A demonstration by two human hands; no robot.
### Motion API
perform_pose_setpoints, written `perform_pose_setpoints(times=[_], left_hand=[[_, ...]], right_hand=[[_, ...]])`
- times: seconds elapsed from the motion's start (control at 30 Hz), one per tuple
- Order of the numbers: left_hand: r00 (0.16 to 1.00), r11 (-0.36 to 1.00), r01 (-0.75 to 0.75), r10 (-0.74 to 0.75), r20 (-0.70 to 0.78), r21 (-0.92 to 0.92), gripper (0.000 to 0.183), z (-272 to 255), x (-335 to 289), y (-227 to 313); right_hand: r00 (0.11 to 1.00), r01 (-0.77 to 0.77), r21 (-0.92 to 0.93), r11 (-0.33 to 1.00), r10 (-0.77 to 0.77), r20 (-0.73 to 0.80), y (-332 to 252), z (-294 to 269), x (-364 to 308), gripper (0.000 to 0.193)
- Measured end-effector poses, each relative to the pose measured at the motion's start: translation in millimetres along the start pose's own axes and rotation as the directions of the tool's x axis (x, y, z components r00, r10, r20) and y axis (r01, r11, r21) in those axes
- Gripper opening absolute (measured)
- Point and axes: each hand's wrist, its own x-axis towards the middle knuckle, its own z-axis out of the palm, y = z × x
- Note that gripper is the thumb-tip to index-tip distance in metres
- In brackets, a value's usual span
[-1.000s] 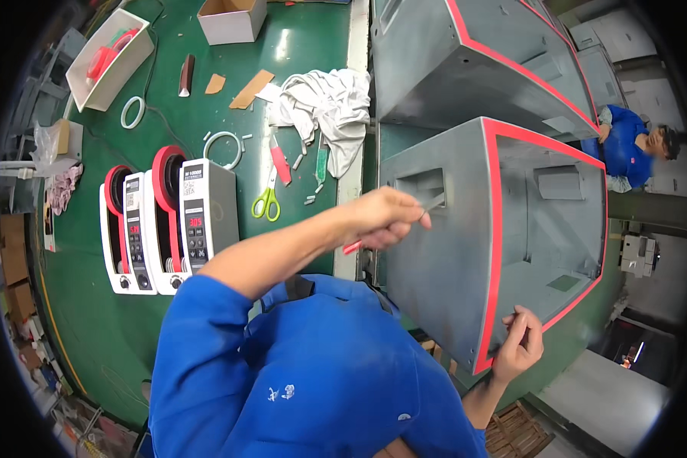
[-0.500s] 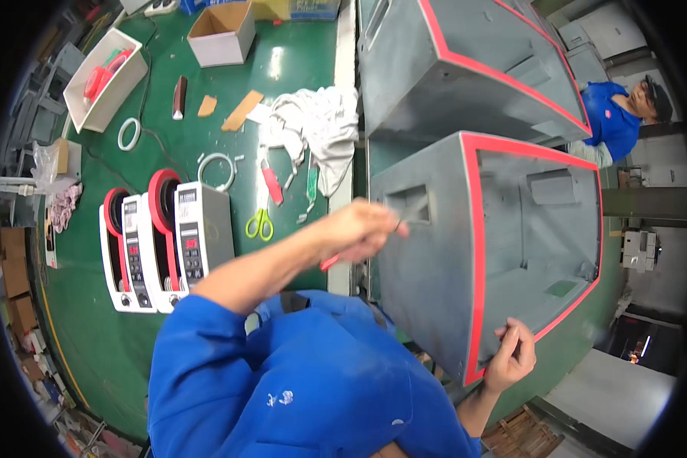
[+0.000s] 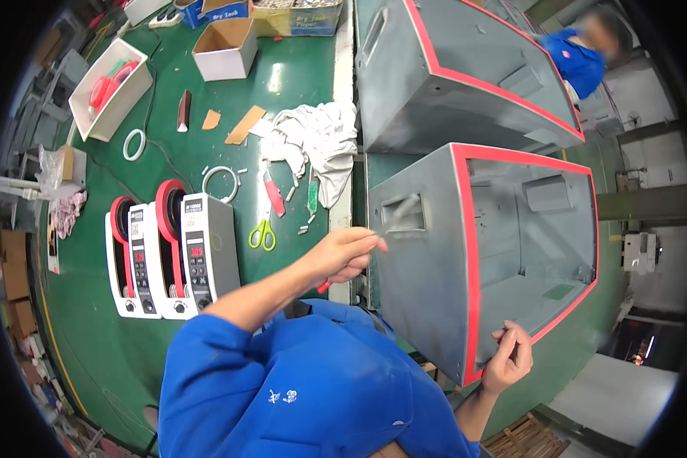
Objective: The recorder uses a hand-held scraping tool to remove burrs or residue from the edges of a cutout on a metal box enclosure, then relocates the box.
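My left hand [image 3: 345,256] is closed around a red-handled tool, whose pale, blade-like end [image 3: 404,214] is blurred by motion. That end is in front of the rectangular opening in the side of a grey metal cabinet [image 3: 422,278]. Red tape [image 3: 466,259] runs along the cabinet's front frame. At the frame's lower corner is my right hand [image 3: 509,359], its fingers curled and pressed together. Whatever they hold, if anything, cannot be made out.
A second grey cabinet [image 3: 404,99] with red tape stands behind. On the green table are two tape dispensers [image 3: 220,244], green-handled scissors [image 3: 262,235], a red-handled cutter [image 3: 274,198], a white cloth [image 3: 313,141] and a white bin [image 3: 99,122]. A person in blue [image 3: 572,65] is at far right.
My left hand has moved slightly down and left, and the tool's pale end now shows over the side opening. My right hand stays put. The head view has shifted slightly.
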Motion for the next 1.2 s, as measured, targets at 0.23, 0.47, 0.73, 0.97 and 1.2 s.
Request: perform_pose_setpoints(times=[0.23, 0.47, 0.73, 0.97, 1.2], left_hand=[[0.846, 0.855, -0.508, 0.474, -0.245, -0.099, 0.024, 28.2, 55.7, -10.6], [0.875, 0.708, -0.483, 0.374, -0.307, -0.515, 0.018, 48.0, 73.5, -4.6], [0.878, 0.8, -0.463, 0.356, -0.318, -0.383, 0.021, 60.3, 51.7, -12.3], [0.869, 0.779, -0.486, 0.38, -0.319, -0.396, 0.022, 57.4, 57.6, -8.0], [0.85, 0.781, -0.523, 0.447, -0.279, -0.341, 0.025, 52.2, 47.4, -22.9]], right_hand=[[0.997, 0.056, 0.001, 0.998, -0.056, 0.056, -6.3, 2.0, 5.1, 0.009], [0.995, 0.098, 0.045, 0.994, -0.096, -0.039, 0.9, -2.7, 2.9, 0.009], [0.993, 0.098, 0.076, 0.992, -0.092, -0.075, 0.9, -2.3, 2.0, 0.008], [0.993, 0.083, 0.029, 0.996, -0.08, -0.084, -0.2, -1.5, -0.7, 0.009], [0.995, 0.068, 0.026, 0.997, -0.066, -0.072, -3.3, 2.0, -2.4, 0.011]])
